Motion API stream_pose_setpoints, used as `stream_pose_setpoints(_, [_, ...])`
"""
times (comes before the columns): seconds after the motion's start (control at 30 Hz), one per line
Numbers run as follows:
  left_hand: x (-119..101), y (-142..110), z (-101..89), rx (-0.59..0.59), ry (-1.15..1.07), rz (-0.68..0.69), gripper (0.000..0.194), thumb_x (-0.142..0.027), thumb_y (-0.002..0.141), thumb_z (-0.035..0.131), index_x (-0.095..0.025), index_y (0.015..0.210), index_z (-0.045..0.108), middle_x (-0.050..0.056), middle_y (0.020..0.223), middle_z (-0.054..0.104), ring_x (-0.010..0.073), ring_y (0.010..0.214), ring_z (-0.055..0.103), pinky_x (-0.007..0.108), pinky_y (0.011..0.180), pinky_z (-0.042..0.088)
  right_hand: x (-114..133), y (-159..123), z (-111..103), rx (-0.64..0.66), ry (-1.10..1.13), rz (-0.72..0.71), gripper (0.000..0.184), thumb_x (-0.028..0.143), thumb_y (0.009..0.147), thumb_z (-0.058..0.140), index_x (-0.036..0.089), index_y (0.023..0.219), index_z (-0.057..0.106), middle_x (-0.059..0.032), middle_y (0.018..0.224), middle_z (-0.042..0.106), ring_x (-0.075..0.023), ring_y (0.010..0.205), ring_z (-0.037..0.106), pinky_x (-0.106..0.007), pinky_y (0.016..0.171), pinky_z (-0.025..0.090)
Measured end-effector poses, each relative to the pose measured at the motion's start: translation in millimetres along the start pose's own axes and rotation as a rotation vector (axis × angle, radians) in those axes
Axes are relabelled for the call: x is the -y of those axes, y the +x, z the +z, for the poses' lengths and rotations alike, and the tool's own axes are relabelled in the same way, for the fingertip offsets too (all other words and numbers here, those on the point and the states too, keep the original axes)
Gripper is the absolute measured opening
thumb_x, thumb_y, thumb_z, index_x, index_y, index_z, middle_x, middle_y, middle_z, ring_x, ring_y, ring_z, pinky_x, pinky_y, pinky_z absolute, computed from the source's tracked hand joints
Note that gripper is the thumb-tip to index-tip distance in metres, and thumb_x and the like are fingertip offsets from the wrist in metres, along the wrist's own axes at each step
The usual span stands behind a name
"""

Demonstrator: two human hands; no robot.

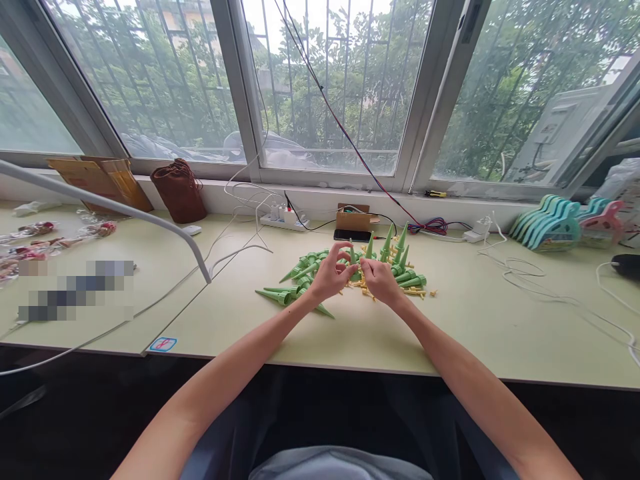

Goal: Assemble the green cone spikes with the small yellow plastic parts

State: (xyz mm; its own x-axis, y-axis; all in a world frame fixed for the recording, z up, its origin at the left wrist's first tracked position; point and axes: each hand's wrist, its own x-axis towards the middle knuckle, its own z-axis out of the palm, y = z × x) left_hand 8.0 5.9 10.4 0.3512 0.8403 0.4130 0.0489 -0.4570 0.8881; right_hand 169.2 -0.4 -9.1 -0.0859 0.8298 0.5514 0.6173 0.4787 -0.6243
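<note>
My left hand (331, 272) and my right hand (380, 280) meet over a heap of green plastic cones (300, 270) in the middle of the pale desk (465, 327). The left hand's fingers curl around a green cone (352, 256) that sticks up between the two hands. The right hand pinches toward that same cone, and what its fingertips hold is too small to name. Several small yellow pieces (415, 291) lie scattered under and to the right of the hands. More green cones stand upright just behind the hands (395, 243).
A white lamp arm (125, 213) crosses the desk's left side. At the back lie a power strip (285, 217), a dark phone (352, 235), a cardboard box (354, 219), a brown pouch (179, 190) and loose white cables (530, 270). Teal and pink plastic items (555, 223) stack at far right.
</note>
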Motion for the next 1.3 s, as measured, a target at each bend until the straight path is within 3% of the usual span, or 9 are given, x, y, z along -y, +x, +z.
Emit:
stream_pose_setpoints(0.2, [0.2, -1.8, 0.7, -0.036, 0.155, 0.107, 0.052, -0.024, 0.081, 0.062, -0.027, 0.129, 0.041, -0.001, 0.092, 0.056, 0.0009, 0.046, 0.039, 0.016, 0.047, 0.034, 0.0, 0.5, 1.2, -0.007, -0.019, 0.009, 0.045, 0.042, 0.096, 0.033, 0.021, 0.056, 0.032, 0.0013, 0.049, 0.039, -0.0127, 0.049, 0.032, -0.029, 0.051, 0.023])
stream_pose_setpoints(0.33, [-1.7, -1.9, 1.1, -0.045, 0.195, 0.098, 0.046, -0.024, 0.08, 0.062, -0.026, 0.124, 0.048, -0.001, 0.092, 0.059, 0.0012, 0.045, 0.036, 0.017, 0.048, 0.032, -1.1, 0.3, 1.9, -0.013, -0.05, 0.014, 0.046, 0.04, 0.096, 0.032, 0.021, 0.054, 0.028, 0.0013, 0.047, 0.036, -0.0127, 0.048, 0.03, -0.03, 0.051, 0.022])
stream_pose_setpoints(0.57, [-3.7, -2.6, 3.5, -0.064, 0.165, 0.034, 0.033, -0.026, 0.076, 0.067, -0.024, 0.107, 0.059, 0.001, 0.095, 0.062, 0.0026, 0.046, 0.038, 0.018, 0.046, 0.035, -1.5, 0.2, 2.5, -0.016, -0.054, 0.022, 0.047, 0.04, 0.096, 0.032, 0.022, 0.053, 0.03, 0.0003, 0.046, 0.039, -0.0132, 0.047, 0.032, -0.03, 0.051, 0.022])
stream_pose_setpoints(0.73, [-3.0, -2.2, 5.1, -0.069, 0.194, 0.06, 0.023, -0.036, 0.084, 0.06, -0.022, 0.103, 0.058, 0.002, 0.095, 0.06, 0.0027, 0.046, 0.04, 0.018, 0.044, 0.034, 0.1, -0.5, 4.0, -0.033, -0.024, 0.026, 0.047, 0.044, 0.097, 0.032, 0.021, 0.056, 0.032, 0.0008, 0.048, 0.04, -0.0129, 0.048, 0.032, -0.03, 0.052, 0.022])
stream_pose_setpoints(0.87, [-5.7, -1.4, 5.5, -0.126, 0.164, 0.075, 0.026, -0.045, 0.089, 0.054, -0.021, 0.099, 0.057, 0.004, 0.097, 0.059, 0.0046, 0.05, 0.046, 0.019, 0.046, 0.035, 1.7, -0.6, 3.4, -0.067, 0.002, 0.034, 0.047, 0.047, 0.097, 0.032, 0.022, 0.059, 0.03, 0.0017, 0.05, 0.038, -0.0127, 0.049, 0.032, -0.029, 0.052, 0.023])
stream_pose_setpoints(0.97, [-6.8, -0.4, 4.4, -0.2, 0.154, 0.053, 0.03, -0.05, 0.091, 0.05, -0.021, 0.094, 0.057, 0.002, 0.086, 0.059, 0.0052, 0.047, 0.045, 0.019, 0.046, 0.033, 3.0, -0.6, 1.9, -0.092, 0.013, 0.046, 0.046, 0.049, 0.098, 0.032, 0.022, 0.06, 0.031, 0.0024, 0.051, 0.036, -0.0128, 0.05, 0.031, -0.028, 0.051, 0.024])
stream_pose_setpoints(1.07, [-4.6, 1.0, 2.7, -0.235, 0.159, -0.007, 0.035, -0.054, 0.091, 0.046, -0.021, 0.089, 0.055, -0.003, 0.06, 0.053, 0.0068, 0.042, 0.042, 0.02, 0.044, 0.031, 4.4, -0.9, 0.8, -0.094, 0.032, 0.05, 0.046, 0.051, 0.098, 0.031, 0.022, 0.062, 0.033, 0.0024, 0.053, 0.038, -0.013, 0.051, 0.032, -0.028, 0.052, 0.026])
stream_pose_setpoints(1.17, [-0.2, 2.1, 2.0, -0.153, 0.139, -0.12, 0.04, -0.059, 0.09, 0.045, -0.02, 0.088, 0.054, -0.004, 0.045, 0.049, 0.0091, 0.037, 0.042, 0.02, 0.041, 0.033, 5.4, -1.5, 0.6, -0.07, 0.064, 0.026, 0.046, 0.053, 0.098, 0.031, 0.022, 0.064, 0.036, 0.0023, 0.054, 0.04, -0.0127, 0.052, 0.034, -0.027, 0.052, 0.027])
stream_pose_setpoints(1.3, [3.0, 2.6, 1.9, -0.027, 0.041, -0.227, 0.047, -0.065, 0.087, 0.045, -0.019, 0.093, 0.052, -0.003, 0.046, 0.054, 0.01, 0.033, 0.043, 0.02, 0.036, 0.033, 5.1, -2.3, 1.3, -0.022, 0.124, -0.002, 0.045, 0.052, 0.098, 0.032, 0.021, 0.066, 0.037, 0.0026, 0.057, 0.041, -0.0115, 0.052, 0.036, -0.026, 0.052, 0.029])
